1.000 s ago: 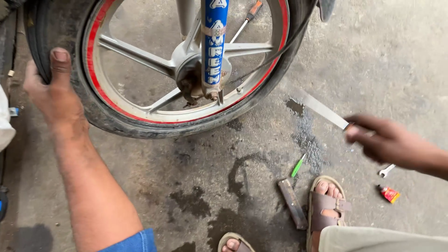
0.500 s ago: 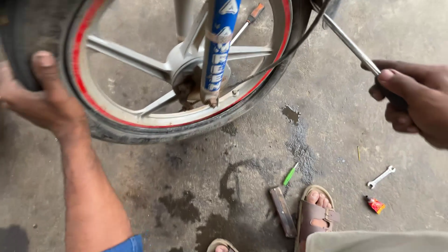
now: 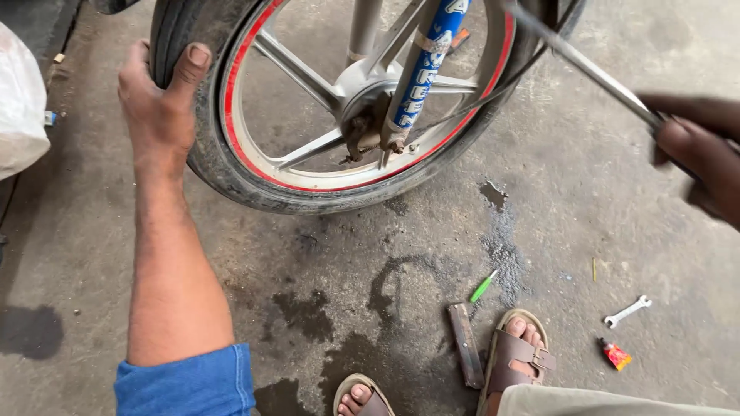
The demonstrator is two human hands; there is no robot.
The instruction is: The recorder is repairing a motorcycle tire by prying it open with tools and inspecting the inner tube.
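Left hand (image 3: 160, 100) clamped on the tyre (image 3: 208, 166) at the wheel's left side, wheel standing on the concrete floor (image 3: 617, 231); right hand (image 3: 697, 158) fist-gripping a metal lever (image 3: 586, 65), tip over the rim's upper right.

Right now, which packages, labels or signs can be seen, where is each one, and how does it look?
Fork label: long blue band with white lettering, on the fork leg across the wheel, top middle.
Small tube: red and yellow, lying on the floor at the lower right, just below a small wrench.
White bag: pale and bulging, at the left edge; no print shows.
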